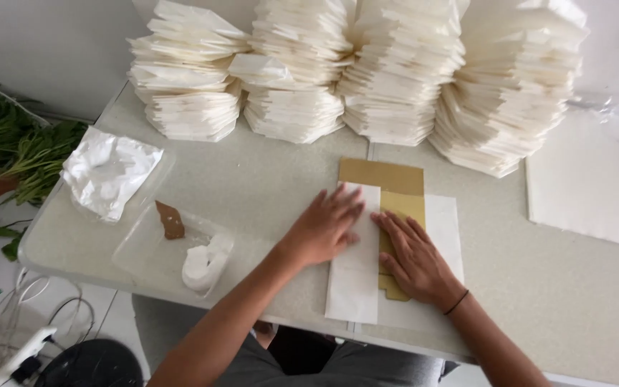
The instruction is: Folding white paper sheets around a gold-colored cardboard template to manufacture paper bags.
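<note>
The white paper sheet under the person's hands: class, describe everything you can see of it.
The white paper sheet lies flat on the grey table, near its front edge. It looks thin and matte, partly folded over a tan cardboard piece that shows above and between its flaps. The left hand presses its left flap; the right hand rests on the middle.

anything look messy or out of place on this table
Mostly the stacks of folded white paper at the back: they lean and fan out unevenly. A crumpled white sheet hangs over the table's left edge. Both hands press flat on the paper and brown template.
</note>
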